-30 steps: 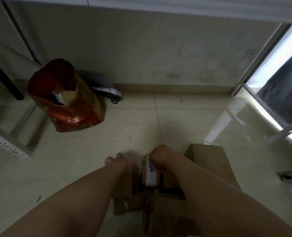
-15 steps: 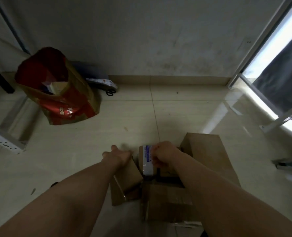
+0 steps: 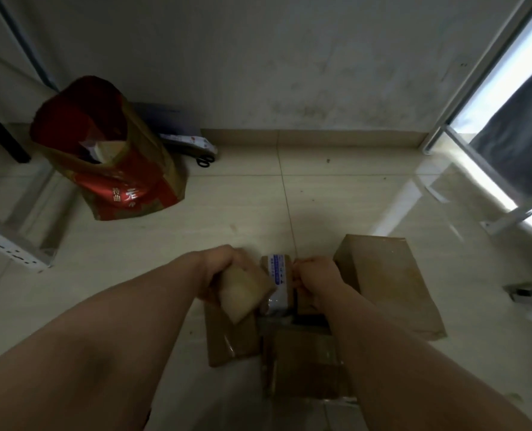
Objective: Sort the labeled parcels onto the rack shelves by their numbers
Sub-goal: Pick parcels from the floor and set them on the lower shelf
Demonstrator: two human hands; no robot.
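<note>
Tiled floor point(image 3: 336, 194) carries everything; head view is dim and wide-angle.

- Large box point(image 3: 389, 290): plain brown cardboard, lying flat at the right of the parcel cluster, just beside the right forearm.
- Red-and-gold bag point(image 3: 118, 181): upright and open-topped, towards the floor's far-left corner, well apart from the parcels. Something pale sits inside, can't make out what.
- Taped box point(image 3: 305, 365): brown with glossy tape, nearest the floor's near edge, under and between the forearms.
- Flat parcel point(image 3: 227, 340): brown, on the floor left of the taped box and touching it.
- Perforated white metal post point(image 3: 6, 247): lies at the floor's left edge.
- Small tan parcel point(image 3: 246, 290): lifted and tilted above the flat parcel. Left hand point(image 3: 218, 265) is clamped on its top end, fingers curled over it.
- Labelled parcel point(image 3: 275, 275): on end in the middle of the cluster, between the two hands, with its white label and blue print facing up. The numbers are too blurred to read. Right hand point(image 3: 316, 275) grips its right side with curled fingers. Its left side sits just beside the tan parcel; can't tell if they touch.
- White packet point(image 3: 190, 140): at the floor's far edge against the wall, behind the bag.
- Scissors point(image 3: 204, 161): black handles, on the floor just beside the packet.

Hands are apart, one parcel each.
</note>
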